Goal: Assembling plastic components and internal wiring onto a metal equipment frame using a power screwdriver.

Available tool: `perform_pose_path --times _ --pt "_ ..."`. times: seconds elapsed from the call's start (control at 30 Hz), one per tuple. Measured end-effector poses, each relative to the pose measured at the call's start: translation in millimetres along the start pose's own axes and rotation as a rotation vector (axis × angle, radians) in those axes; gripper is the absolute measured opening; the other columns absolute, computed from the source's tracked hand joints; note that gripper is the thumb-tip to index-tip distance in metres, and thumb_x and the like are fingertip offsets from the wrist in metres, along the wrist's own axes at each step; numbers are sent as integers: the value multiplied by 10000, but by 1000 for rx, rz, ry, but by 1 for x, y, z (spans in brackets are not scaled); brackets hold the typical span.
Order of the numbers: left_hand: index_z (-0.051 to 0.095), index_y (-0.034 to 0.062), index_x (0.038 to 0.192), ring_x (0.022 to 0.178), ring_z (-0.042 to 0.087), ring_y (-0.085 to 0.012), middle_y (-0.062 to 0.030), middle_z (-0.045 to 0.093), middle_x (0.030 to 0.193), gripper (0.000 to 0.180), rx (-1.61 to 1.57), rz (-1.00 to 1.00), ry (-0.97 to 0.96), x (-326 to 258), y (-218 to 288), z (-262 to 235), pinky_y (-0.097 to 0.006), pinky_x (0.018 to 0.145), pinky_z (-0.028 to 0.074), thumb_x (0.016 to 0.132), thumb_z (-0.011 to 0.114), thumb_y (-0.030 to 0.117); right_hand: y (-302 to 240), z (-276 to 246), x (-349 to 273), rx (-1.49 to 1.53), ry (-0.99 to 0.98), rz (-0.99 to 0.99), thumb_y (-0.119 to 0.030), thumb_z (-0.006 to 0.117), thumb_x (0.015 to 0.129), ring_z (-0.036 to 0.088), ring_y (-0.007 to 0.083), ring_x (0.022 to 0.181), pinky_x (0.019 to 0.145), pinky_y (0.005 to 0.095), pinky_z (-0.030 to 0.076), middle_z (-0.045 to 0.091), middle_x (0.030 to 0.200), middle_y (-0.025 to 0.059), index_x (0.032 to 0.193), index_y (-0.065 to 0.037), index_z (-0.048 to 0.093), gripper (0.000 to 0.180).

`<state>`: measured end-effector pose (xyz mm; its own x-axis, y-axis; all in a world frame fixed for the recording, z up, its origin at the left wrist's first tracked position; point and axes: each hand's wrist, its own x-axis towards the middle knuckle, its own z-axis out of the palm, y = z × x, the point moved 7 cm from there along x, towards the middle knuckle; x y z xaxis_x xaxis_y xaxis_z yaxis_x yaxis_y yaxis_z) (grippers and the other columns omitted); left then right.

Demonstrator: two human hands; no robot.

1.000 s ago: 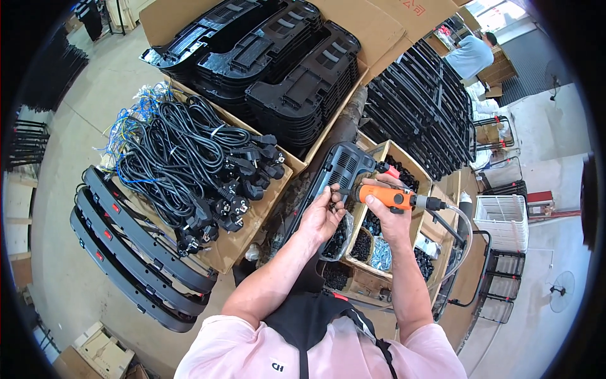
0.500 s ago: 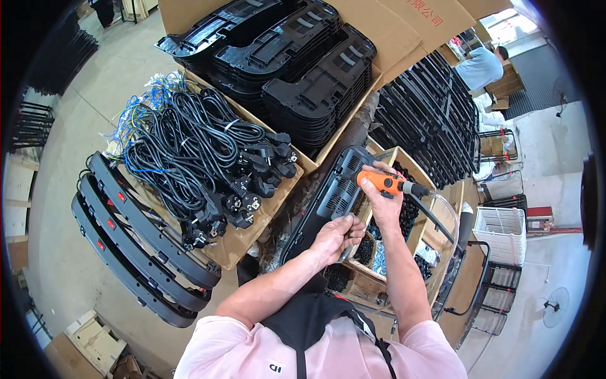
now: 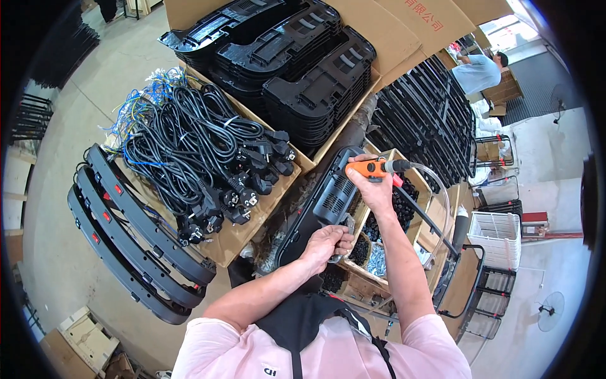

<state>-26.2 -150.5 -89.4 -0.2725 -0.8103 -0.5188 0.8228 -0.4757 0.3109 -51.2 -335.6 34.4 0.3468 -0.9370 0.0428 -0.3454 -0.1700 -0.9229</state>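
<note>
My right hand [image 3: 374,189] is wrapped around an orange air screwdriver [image 3: 369,168], whose clear hose [image 3: 435,180] trails off to the right. The tool's front end lies over the far part of a long black plastic housing [image 3: 336,197] with slotted vents; its tip is hidden. Close to the near end of that housing, my left hand [image 3: 328,243] is closed, fingers curled in a pinch. Something small and greyish shows at its fingertips, too small to name. Just right of the left hand is a wooden box [image 3: 394,155] with compartments of small black parts and silvery screws [image 3: 377,259].
Black power cords [image 3: 196,145] with plugs lie heaped on cardboard at left. Behind them a carton holds stacked black plastic covers [image 3: 315,82]. Curved black panels [image 3: 136,234] with red switches stand at lower left. Black metal frames [image 3: 423,117] lean beyond the box; a co-worker [image 3: 480,72] is farther back.
My right hand and the screwdriver have shifted left and slightly away from me along the housing. My left hand has moved a little left and nearer to me, still closed.
</note>
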Motion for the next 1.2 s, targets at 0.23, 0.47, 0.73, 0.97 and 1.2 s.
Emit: perform_pose_path --times 0.23,0.47,0.73,0.97,1.2 --pt "635 21 1241 801 700 -109 -66 740 1057 238 -85 3 -56 -7 -11 -14 -247 699 599 1122 547 208 -13 -5 -12 41 0 48 -60 832 859 707 165 1053 967 324 571 746 1142 92 1269 -32 653 449" --pt "653 65 1229 797 634 -117 -6 684 946 239 -314 106 -19 -19 6 -27 -262 715 550 1106 584 258 -43 -28 -110 246 -6 -10 -56 790 885 688 230 1158 1045 389 540 727 1249 186 1338 7 566 509" --pt "666 76 1167 727 613 -123 7 641 870 235 -446 157 -11 -21 -1 -24 -272 661 539 1099 599 291 -32 -45 -172 333 32 60 -105 818 886 682 248 1174 1059 407 533 724 1257 210 1338 2 548 538" --pt "667 76 1183 737 627 -119 9 639 867 237 -387 185 -4 -27 -10 -20 -270 674 555 1102 593 286 -28 -54 -188 345 38 42 -110 826 891 675 258 1197 1076 424 526 722 1259 218 1341 -3 545 541" --pt "648 79 1207 762 589 -110 19 615 881 249 -305 132 15 -32 -19 -26 -252 697 529 1116 566 295 -23 -52 -194 336 5 34 -87 819 892 674 260 1205 1083 420 525 715 1271 216 1345 2 543 538"
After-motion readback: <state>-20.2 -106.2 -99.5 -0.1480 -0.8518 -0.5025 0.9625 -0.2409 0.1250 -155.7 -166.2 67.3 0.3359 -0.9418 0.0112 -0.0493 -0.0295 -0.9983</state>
